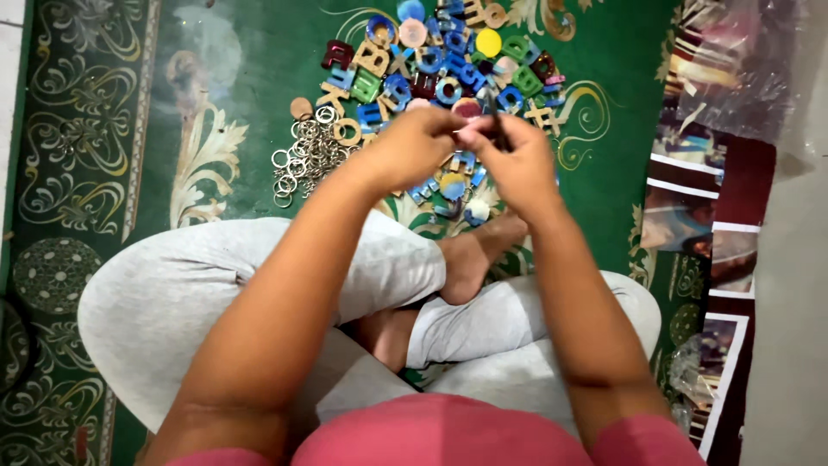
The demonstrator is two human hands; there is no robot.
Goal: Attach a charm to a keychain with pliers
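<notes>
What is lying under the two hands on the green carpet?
Under the left hand and right hand, several coloured letter pieces show on the carpet. The hands cover whatever lies directly below them.

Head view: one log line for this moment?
left hand: pinching small piece, unclear | right hand: gripping dark tool | hands: together above letter charms | key rings: heaped on green carpet

You wear a pink short-sleeved top (pixel 440 436), its sleeves ending above the elbows, so both forearms are bare. Your light grey trousers (pixel 172 302) are of soft, faintly mottled cloth, and your feet (pixel 470 259) are bare, without socks or shoes.
</notes>
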